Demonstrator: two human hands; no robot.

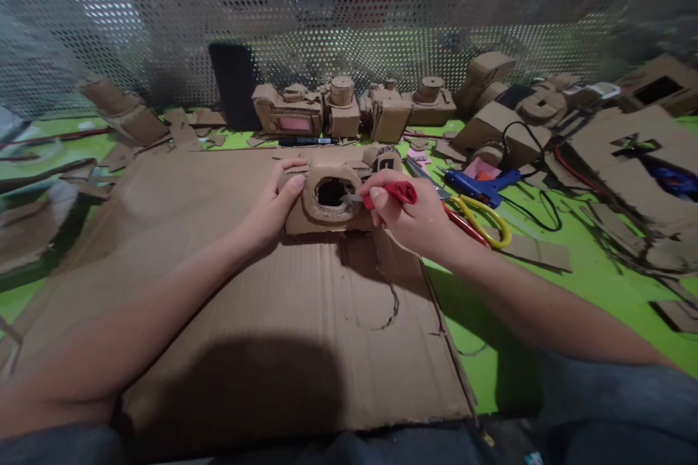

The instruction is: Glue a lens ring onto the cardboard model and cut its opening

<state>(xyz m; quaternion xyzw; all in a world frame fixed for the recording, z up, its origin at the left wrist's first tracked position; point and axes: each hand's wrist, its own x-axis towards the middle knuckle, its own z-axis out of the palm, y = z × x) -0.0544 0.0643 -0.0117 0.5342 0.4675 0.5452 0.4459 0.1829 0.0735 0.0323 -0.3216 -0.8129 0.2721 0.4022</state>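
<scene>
A cardboard camera model point(298, 216) stands in the middle, with a round ring point(317, 209) on its front around a dark hole. My left hand point(281, 200) is closed around its left end, thumb on the front. In the fingers of my right hand point(406, 214) is a knife point(376, 195) with a red-wrapped handle. Its thin grey blade points left and its tip reaches the right inner edge of the hole. Beneath the model lies a large cardboard sheet point(262, 305) with a curved cut at its right.
Scissors point(480, 221) with yellow and red handles and a blue glue gun point(485, 187) lie at right on the green table point(463, 327). Behind are a black marker point(308, 141), several cardboard cameras point(390, 112) and a dark upright slab point(234, 87), before a perforated metal screen point(349, 7).
</scene>
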